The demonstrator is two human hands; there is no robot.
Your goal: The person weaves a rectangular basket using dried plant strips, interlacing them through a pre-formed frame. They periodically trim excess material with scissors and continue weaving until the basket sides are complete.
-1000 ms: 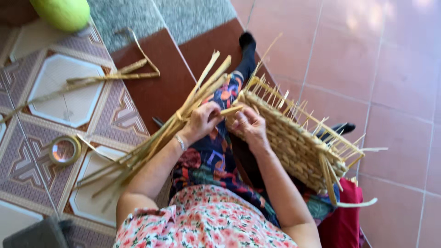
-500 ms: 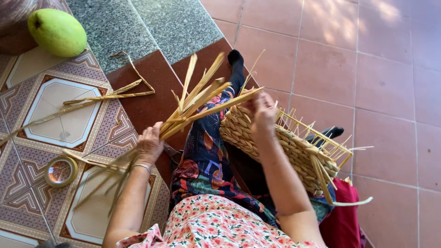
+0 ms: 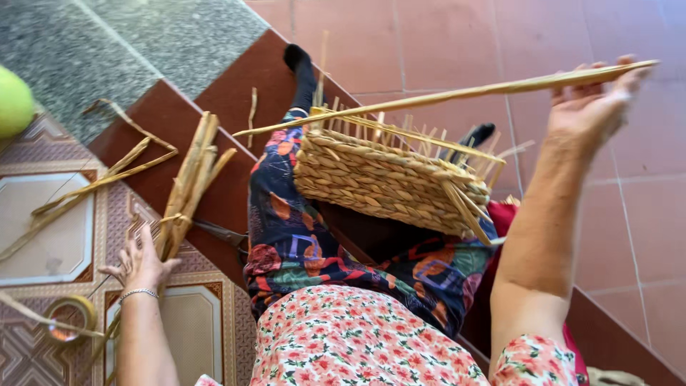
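Observation:
A half-woven straw basket (image 3: pixel 389 182) rests on my lap, loose stalk ends sticking up from its rim. My right hand (image 3: pixel 593 104) is raised high to the right and grips one long straw strand (image 3: pixel 443 94) that stretches left across the basket. My left hand (image 3: pixel 141 263) lies flat on the bundle of straw stalks (image 3: pixel 187 182) on the floor at my left, pressing it down with fingers spread.
Loose straw strands (image 3: pixel 93 179) lie on the patterned tiles. A roll of tape (image 3: pixel 68 318) sits at the lower left, a green round fruit (image 3: pixel 13 101) at the left edge. Dark scissors (image 3: pixel 221 232) lie beside the bundle. Steps drop to red floor tiles on the right.
My right hand pulled one strand out of the bundle and swung it up to the right. My left hand laid the bundle on the floor and rests on it.

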